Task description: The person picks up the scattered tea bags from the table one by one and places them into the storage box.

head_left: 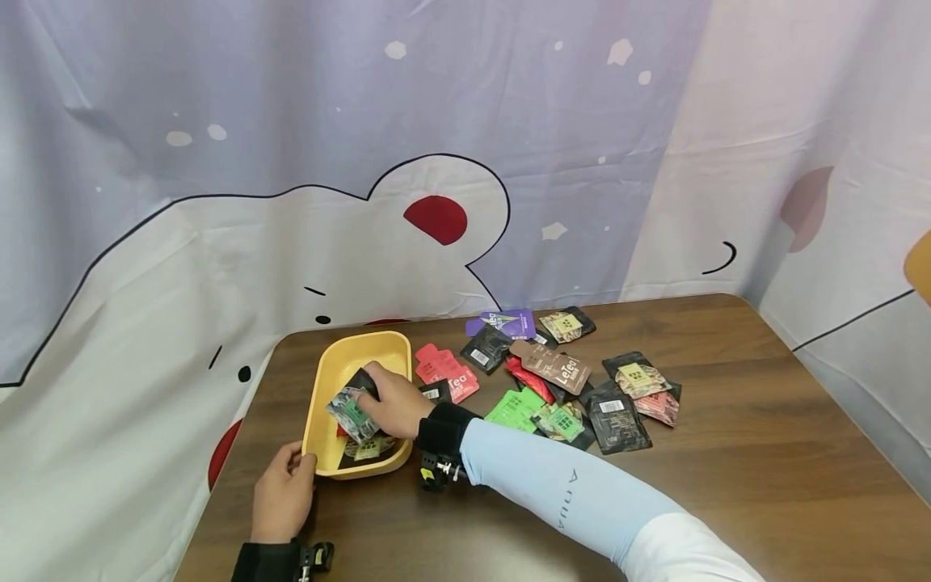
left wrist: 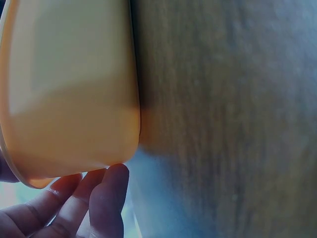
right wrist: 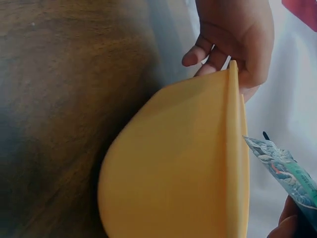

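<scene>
- The right hand (head_left: 389, 402) reaches over the yellow tray (head_left: 330, 376) and pinches a grey-and-green sachet (head_left: 351, 413) between thumb and fingers, holding it just above the tray's inside.
- In the right wrist view only one corner of that sachet (right wrist: 285, 171) shows past the tray's rim (right wrist: 233, 148); the fingers gripping it are cut off at the lower edge.
- The left hand (head_left: 282, 493) grips the tray's near left corner, thumb on the rim and fingers curled round the outer wall — the right wrist view shows this grip most clearly (right wrist: 237, 39).
- In the left wrist view the tray's outer wall (left wrist: 69, 94) fills the left side, blurred and very close; only the fingertips (left wrist: 111, 191) show below it.
- More packets lie in the tray under the right hand: a dark one (head_left: 364, 380) and a yellowish one (head_left: 371, 449), both mostly hidden, so their number is hard to tell.
- The tray stands at the left end of the brown wooden surface (head_left: 727, 485).
- To the right of the tray lies a loose spread of tea sachets (head_left: 560, 380) — red, purple, brown, green and black — several overlapping, the print mostly too small to read.
- A cartoon-printed curtain (head_left: 364, 162) hangs behind.
</scene>
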Motion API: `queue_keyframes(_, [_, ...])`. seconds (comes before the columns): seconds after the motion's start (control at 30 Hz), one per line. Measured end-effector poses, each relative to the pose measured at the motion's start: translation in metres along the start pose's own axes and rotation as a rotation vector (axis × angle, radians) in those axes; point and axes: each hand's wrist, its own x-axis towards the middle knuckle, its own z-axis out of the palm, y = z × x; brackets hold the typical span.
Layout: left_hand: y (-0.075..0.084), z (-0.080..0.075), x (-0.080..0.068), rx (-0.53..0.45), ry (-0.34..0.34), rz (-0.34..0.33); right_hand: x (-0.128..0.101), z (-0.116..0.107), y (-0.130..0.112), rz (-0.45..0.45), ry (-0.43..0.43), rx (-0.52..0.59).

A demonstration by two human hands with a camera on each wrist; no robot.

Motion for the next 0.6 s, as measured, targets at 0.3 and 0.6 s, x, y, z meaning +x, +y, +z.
queue_keyframes(0.3, [0.000, 0.000, -0.001, 0.000, 0.003, 0.006, -0.002, 0.004, 0.000, -0.022, 0.034, -0.136])
queue_keyframes(0.6, [-0.001, 0.000, -0.001, 0.008, 0.003, 0.028, -0.016, 0.006, 0.005, -0.098, -0.044, -0.352])
